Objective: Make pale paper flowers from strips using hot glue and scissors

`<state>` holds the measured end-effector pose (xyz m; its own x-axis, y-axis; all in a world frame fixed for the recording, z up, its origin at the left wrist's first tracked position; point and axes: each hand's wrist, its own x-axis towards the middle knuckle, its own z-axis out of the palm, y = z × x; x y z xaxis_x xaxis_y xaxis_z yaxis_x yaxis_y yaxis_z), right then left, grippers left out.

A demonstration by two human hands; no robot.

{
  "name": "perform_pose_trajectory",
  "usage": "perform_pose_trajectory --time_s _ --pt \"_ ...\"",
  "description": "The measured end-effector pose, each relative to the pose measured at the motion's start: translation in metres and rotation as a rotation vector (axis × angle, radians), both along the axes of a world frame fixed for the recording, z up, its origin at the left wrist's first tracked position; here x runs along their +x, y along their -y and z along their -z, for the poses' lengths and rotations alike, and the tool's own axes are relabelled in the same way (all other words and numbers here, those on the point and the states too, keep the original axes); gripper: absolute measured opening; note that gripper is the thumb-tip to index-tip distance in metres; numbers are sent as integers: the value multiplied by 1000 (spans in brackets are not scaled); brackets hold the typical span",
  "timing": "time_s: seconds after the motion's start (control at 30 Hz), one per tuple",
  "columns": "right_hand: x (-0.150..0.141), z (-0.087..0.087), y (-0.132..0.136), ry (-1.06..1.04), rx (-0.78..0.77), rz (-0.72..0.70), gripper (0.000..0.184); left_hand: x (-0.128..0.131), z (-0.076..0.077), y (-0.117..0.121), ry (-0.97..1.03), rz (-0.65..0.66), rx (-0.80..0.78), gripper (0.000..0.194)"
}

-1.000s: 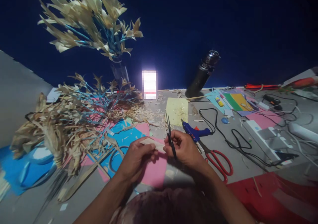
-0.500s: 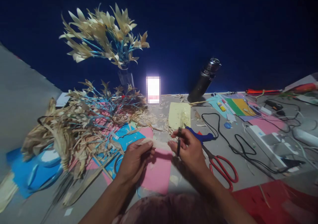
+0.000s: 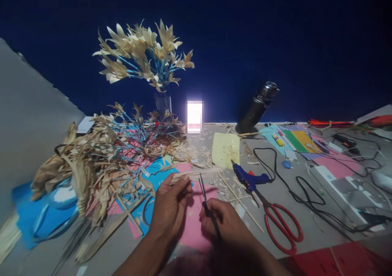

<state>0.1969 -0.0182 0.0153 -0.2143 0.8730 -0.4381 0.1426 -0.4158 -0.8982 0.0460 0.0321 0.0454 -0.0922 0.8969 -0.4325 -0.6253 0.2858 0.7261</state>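
My left hand (image 3: pixel 172 202) is closed on a pale strip of dried husk (image 3: pixel 202 172), which sticks out to the right from the fingertips. In my right hand (image 3: pixel 225 223) is a small pair of black-handled scissors (image 3: pixel 202 190), blades pointing up and away, close to the strip. Below both hands lies a sheet of pink paper (image 3: pixel 196 227). A blue glue gun (image 3: pixel 250 177) rests right of my hands, and red-handled scissors (image 3: pixel 283 227) lie just in front of it.
Dried husks (image 3: pixel 81 178) and blue-stemmed flowers pile up at the left. Behind them stands a vase of husk flowers (image 3: pixel 163 100). A dark flask (image 3: pixel 257 108) is at the back. Black cords and a white power strip (image 3: pixel 330 190) lie at the right, beyond a yellow sheet (image 3: pixel 225 147).
My right hand has moved down and toward me, and the scissors have swung so their blades point forward beside the strip. The left hand still holds the strip. The view has shifted slightly.
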Motion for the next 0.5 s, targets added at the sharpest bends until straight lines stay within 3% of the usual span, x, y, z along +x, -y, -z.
perform_pose_trajectory --time_s 0.2,0.5 --pt "-12 0 -3 -154 -15 26 20 10 1 4 97 -11 -43 50" --pt "-11 9 -5 -105 -20 43 26 12 2 4 113 45 -41 43"
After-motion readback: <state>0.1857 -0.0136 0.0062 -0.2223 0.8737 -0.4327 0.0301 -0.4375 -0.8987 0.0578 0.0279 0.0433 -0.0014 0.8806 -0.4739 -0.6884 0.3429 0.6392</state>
